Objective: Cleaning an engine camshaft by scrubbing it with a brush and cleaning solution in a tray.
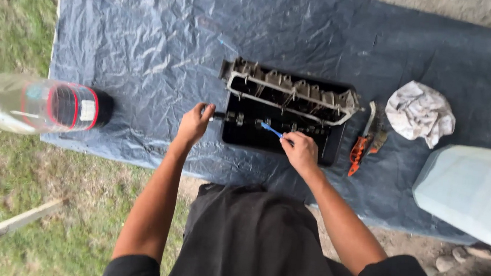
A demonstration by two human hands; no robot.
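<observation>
- Head view, looking straight down: a dark shaft with lobes point(259, 123) is held level across a black tray point(331, 155), and it is being scrubbed.
- The left hand point(194, 124) is closed around the shaft's left end, just outside the tray's left edge.
- The right hand point(299, 151) is closed on a blue-handled brush point(271, 129), apparently a toothbrush, though it is too small for certainty; its head is pressed onto the middle of the shaft.
- For a good scrub, the shaft is best kept over the tray so that drips are caught, turned a little at a time by the left hand, and brushed in short strokes between the lobes.
- A grimy grey metal casting point(289, 91) is propped along the tray's far side.
- Just right of the tray lie an orange-handled tool point(357, 150) and a crumpled white rag point(421, 112).
- Everything is laid on a dark blue plastic sheet point(146, 44) spread over grass point(11, 13) and bare dirt.
- A clear bottle with a blue cap point(32, 104) is lying at the sheet's left edge; a pale container point(474, 190) sits at the right.
</observation>
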